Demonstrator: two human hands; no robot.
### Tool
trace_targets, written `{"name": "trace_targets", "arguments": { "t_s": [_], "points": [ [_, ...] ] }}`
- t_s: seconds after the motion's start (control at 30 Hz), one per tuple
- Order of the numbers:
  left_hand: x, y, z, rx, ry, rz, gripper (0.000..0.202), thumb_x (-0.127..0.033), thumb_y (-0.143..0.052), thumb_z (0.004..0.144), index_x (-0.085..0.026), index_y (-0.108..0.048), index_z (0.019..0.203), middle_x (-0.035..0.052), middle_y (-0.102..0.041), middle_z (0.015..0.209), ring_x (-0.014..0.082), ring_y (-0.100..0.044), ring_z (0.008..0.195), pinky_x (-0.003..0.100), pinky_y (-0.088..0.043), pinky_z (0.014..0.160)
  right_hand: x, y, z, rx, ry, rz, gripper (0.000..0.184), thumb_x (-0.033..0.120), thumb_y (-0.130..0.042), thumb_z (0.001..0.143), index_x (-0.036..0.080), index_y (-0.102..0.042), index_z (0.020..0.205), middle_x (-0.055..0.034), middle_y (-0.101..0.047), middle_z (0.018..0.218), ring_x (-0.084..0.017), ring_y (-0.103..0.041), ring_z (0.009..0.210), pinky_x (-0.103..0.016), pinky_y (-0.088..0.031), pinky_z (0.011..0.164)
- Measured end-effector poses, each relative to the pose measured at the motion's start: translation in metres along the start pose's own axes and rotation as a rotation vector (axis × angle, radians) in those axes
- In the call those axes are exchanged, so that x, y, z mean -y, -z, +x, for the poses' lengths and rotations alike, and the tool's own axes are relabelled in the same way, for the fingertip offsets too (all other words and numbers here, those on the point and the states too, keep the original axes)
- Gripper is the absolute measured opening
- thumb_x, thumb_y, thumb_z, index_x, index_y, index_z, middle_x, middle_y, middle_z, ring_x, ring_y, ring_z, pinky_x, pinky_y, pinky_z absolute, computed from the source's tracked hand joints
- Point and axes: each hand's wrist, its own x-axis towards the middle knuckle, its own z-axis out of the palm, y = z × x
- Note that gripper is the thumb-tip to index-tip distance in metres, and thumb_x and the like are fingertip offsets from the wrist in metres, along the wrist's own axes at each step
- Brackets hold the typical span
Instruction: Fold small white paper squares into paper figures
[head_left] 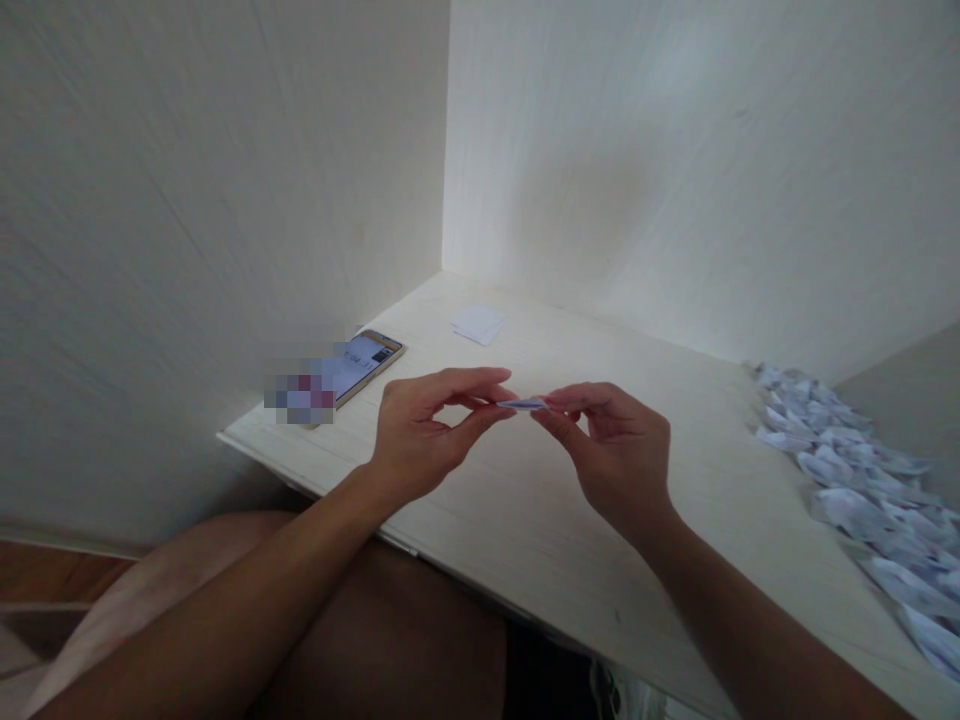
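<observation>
Between my two hands, above the middle of the table, is a small piece of folded white paper [523, 405], seen nearly edge-on. My left hand [431, 425] pinches its left end between thumb and fingers. At the other end, the thumb and fingertips of my right hand [619, 445] are closed on the same paper. Behind the hands, a few square white paper sheets [478, 323] lie in a small stack on the tabletop. How the paper is folded inside cannot be made out from this angle.
A phone [364, 365] with its screen lit lies at the table's left side, partly blurred out. Many folded white paper pieces [855, 460] sit in rows along the right side. Pale walls [600, 150] enclose the white table [517, 540] at the back and left.
</observation>
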Motion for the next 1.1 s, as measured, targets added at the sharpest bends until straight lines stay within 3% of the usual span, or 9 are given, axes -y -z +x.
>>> {"name": "trace_targets", "arguments": {
  "t_s": [0.1,0.2,0.4,0.57,0.7,0.87,0.97,1.1],
  "points": [
    [-0.003,0.003,0.005,0.068,-0.014,0.008,0.011,-0.014,-0.085,0.086,-0.021,-0.083,0.094,0.0024,-0.083,0.084,0.0126,-0.077,0.071,0.021,-0.061,0.066,-0.001,0.0,0.001,0.007,-0.039,-0.009,0.014,0.02,-0.088,0.081,0.027,-0.08,0.09,0.0006,-0.079,0.084,-0.016,-0.068,0.074,-0.034,-0.051,0.07],
    [-0.005,0.004,0.006,0.084,0.032,-0.03,0.01,-0.012,-0.084,0.085,-0.021,-0.083,0.09,0.0022,-0.082,0.081,0.0117,-0.073,0.069,0.022,-0.059,0.065,-0.001,-0.001,0.0,0.013,-0.057,-0.019,0.013,0.024,-0.088,0.081,0.025,-0.079,0.091,-0.0007,-0.078,0.084,-0.016,-0.067,0.073,-0.035,-0.052,0.07],
    [-0.009,-0.006,0.0,-0.014,0.386,-0.292,0.01,-0.014,-0.087,0.079,-0.022,-0.083,0.082,-0.0007,-0.078,0.075,0.011,-0.072,0.061,0.02,-0.06,0.057,-0.003,-0.005,-0.005,0.001,-0.011,-0.036,0.019,0.023,-0.084,0.084,0.026,-0.077,0.101,-0.0014,-0.077,0.09,-0.016,-0.068,0.075,-0.035,-0.056,0.071],
    [-0.011,-0.007,0.0,-0.022,0.532,-0.378,0.017,-0.015,-0.095,0.069,-0.021,-0.083,0.08,-0.0011,-0.077,0.069,0.0098,-0.07,0.055,0.016,-0.057,0.053,-0.006,-0.009,-0.009,-0.012,0.005,-0.019,0.021,0.021,-0.083,0.083,0.026,-0.076,0.102,-0.002,-0.079,0.095,-0.017,-0.069,0.076,-0.036,-0.058,0.075],
    [-0.011,-0.004,0.003,0.012,0.555,-0.383,0.021,-0.018,-0.098,0.067,-0.02,-0.083,0.082,-0.0009,-0.075,0.066,0.0095,-0.069,0.053,0.016,-0.055,0.052,-0.003,-0.009,-0.009,0.014,-0.031,0.006,0.019,0.024,-0.084,0.082,0.025,-0.077,0.1,-0.0023,-0.08,0.093,-0.017,-0.071,0.077,-0.036,-0.06,0.076],
    [-0.009,-0.005,0.003,0.047,0.514,-0.416,0.02,-0.023,-0.094,0.074,-0.018,-0.081,0.088,-0.0005,-0.075,0.066,0.0114,-0.069,0.052,0.019,-0.058,0.049,0.006,-0.008,-0.004,0.053,-0.157,0.124,0.015,0.026,-0.084,0.082,0.024,-0.077,0.094,-0.0021,-0.079,0.086,-0.017,-0.072,0.076,-0.035,-0.061,0.075],
    [-0.007,-0.008,0.001,0.048,0.517,-0.427,0.024,-0.03,-0.091,0.079,-0.017,-0.077,0.095,0.003,-0.078,0.074,0.0165,-0.074,0.061,0.024,-0.063,0.05,0.006,-0.007,0.0,0.065,-0.283,0.272,0.018,0.026,-0.086,0.079,0.025,-0.076,0.094,0.0016,-0.076,0.077,-0.015,-0.071,0.071,-0.033,-0.06,0.072],
    [-0.004,-0.012,-0.002,0.045,0.536,-0.458,0.032,-0.027,-0.092,0.075,-0.017,-0.076,0.101,0.004,-0.079,0.082,0.0177,-0.077,0.071,0.027,-0.068,0.057,0.002,-0.006,0.004,0.047,-0.423,0.394,0.027,0.03,-0.09,0.073,0.026,-0.075,0.096,0.0049,-0.071,0.07,-0.013,-0.066,0.065,-0.03,-0.058,0.067]
  ]
}}
